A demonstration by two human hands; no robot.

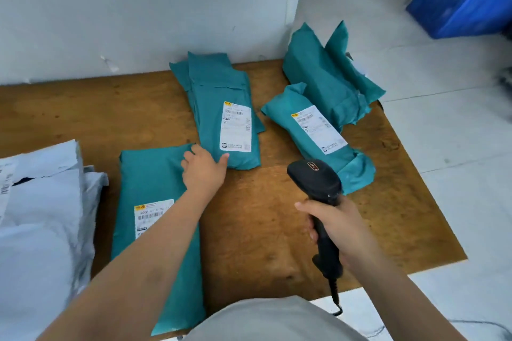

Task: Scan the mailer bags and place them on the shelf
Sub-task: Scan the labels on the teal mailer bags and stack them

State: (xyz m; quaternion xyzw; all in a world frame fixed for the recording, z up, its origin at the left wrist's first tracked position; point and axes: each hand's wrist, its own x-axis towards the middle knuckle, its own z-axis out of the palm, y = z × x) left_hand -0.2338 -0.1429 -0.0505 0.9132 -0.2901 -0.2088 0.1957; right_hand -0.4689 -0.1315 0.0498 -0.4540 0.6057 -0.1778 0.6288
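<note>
Bag (213,108), teal, label up, just left of scanner (315,177). Looks light, soft and slippery; best pinched at near end. Left hand (203,171) flat there, fingers spread; right hand (340,227) wrapped round scanner.

The white labels (235,126) on the teal mailer bags (216,86) carry barcodes, but I cannot read their blurred print. The orange badge (312,166) on my scanner (327,184) is illegible too.
</note>
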